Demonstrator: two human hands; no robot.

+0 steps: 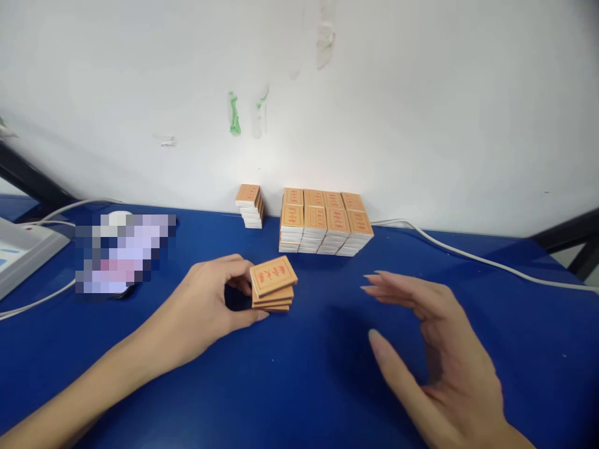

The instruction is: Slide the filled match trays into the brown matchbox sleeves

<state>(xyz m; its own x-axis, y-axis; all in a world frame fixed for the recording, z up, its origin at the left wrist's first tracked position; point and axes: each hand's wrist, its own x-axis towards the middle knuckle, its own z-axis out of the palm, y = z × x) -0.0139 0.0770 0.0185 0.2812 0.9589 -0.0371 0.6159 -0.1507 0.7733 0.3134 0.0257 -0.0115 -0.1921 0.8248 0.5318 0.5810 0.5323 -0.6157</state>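
Note:
My left hand (215, 302) grips a short stack of orange matchboxes (273, 285) from its left side, thumb and fingers around the stack's edges; the stack rests on the blue table (299, 386) with its top box slightly skewed. My right hand (435, 349) hovers open to the right of the stack, fingers spread and pointing left, holding nothing. Behind, against the wall, stands a large neat block of matchboxes (325, 222) stacked several high. A small separate pile of matchboxes (249, 206) sits just left of that block.
A white cable (472, 255) runs along the table from the block to the right edge. At the left lie a grey-white device (23, 252), more white cables (60, 212) and a blurred-out object (121, 252). A white wall (374, 106) closes the back.

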